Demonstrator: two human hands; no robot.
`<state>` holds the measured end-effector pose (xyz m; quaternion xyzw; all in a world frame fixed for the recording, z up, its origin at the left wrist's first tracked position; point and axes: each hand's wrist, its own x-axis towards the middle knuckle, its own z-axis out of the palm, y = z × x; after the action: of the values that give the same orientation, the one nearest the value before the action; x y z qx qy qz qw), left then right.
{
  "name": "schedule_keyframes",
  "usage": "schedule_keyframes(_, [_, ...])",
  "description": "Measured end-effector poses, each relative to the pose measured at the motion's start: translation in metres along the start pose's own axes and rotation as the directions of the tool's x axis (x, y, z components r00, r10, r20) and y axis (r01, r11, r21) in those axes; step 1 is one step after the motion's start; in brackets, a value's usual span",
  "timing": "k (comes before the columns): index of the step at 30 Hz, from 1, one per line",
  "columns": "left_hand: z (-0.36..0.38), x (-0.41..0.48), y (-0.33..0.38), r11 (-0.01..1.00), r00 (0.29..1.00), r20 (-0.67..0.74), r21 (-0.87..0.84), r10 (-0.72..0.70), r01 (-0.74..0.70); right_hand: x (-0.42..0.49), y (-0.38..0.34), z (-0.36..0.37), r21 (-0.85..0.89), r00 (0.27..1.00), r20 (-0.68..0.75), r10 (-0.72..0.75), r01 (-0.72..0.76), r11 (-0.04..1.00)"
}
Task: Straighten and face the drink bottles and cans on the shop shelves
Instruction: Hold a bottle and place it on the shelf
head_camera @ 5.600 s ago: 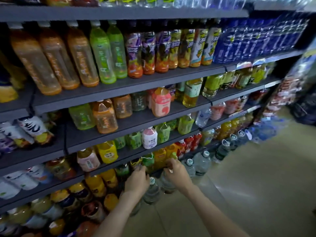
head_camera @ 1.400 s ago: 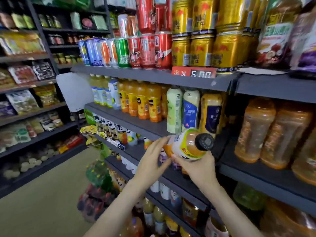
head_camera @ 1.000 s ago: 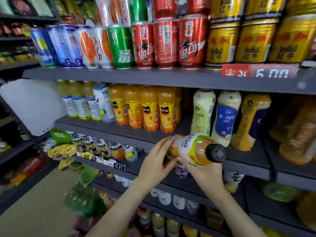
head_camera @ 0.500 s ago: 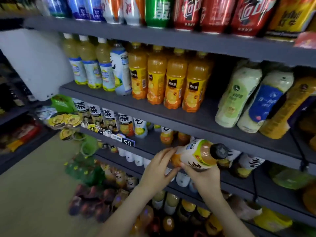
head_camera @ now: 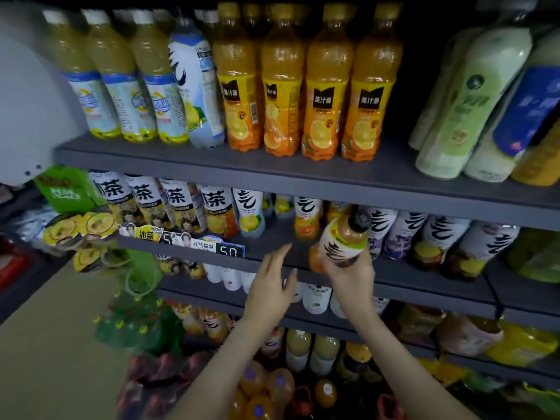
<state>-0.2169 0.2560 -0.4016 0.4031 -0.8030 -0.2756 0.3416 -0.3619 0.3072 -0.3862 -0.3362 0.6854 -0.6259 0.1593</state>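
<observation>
Fingers (head_camera: 331, 268) of the right hand (head_camera: 351, 278) are wrapped round the black-capped bottle (head_camera: 342, 237), holding it tilted just over the front of the middle shelf (head_camera: 424, 291). The left hand (head_camera: 269, 286) is spread wide, holding nothing, nearby. This one isn't seated yet, I'd say. The orange juice row (head_camera: 303, 101) above looks faced, but the pale bottles (head_camera: 472, 110) at right lean. There's bare shelf left of it, though the upper shelf sits low over the cap.

Held bottle (head_camera: 341, 242) right of left hand (head_camera: 271, 284)
</observation>
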Motion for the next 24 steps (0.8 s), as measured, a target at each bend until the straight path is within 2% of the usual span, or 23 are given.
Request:
schedule_keyframes(4, [0.015, 0.043, -0.020, 0.997, 0.998, -0.052, -0.068, -0.043, 0.039, 0.021, 0.013, 0.020, -0.076, 0.997, -0.076, -0.008, 0.003, 0.997])
schedule_keyframes(9, [0.049, 0.091, -0.042, 0.983, 0.989, 0.000, -0.104, -0.149, 0.148, 0.047, 0.037, 0.035, -0.231, 0.985, -0.145, -0.096, 0.060, 0.971])
schedule_keyframes(14, [0.077, 0.117, -0.058, 0.973, 0.990, 0.061, -0.190, -0.123, 0.133, 0.066, 0.051, 0.043, -0.217, 0.985, -0.115, -0.132, 0.104, 0.971])
schedule_keyframes(19, [0.084, 0.131, -0.064, 0.990, 0.996, 0.062, -0.123, -0.067, 0.074, 0.071, 0.061, 0.040, -0.182, 0.976, -0.075, -0.204, 0.187, 0.965])
schedule_keyframes(22, [0.079, 0.133, -0.064, 0.996, 0.996, 0.083, -0.083, -0.033, 0.040, 0.065, 0.068, 0.041, -0.198, 0.990, -0.029, -0.140, 0.132, 0.971])
schedule_keyframes(24, [0.074, 0.132, -0.063, 0.996, 0.993, 0.115, -0.075, -0.037, 0.045, 0.059, 0.074, 0.044, -0.296, 0.993, -0.022, -0.112, 0.101, 0.950])
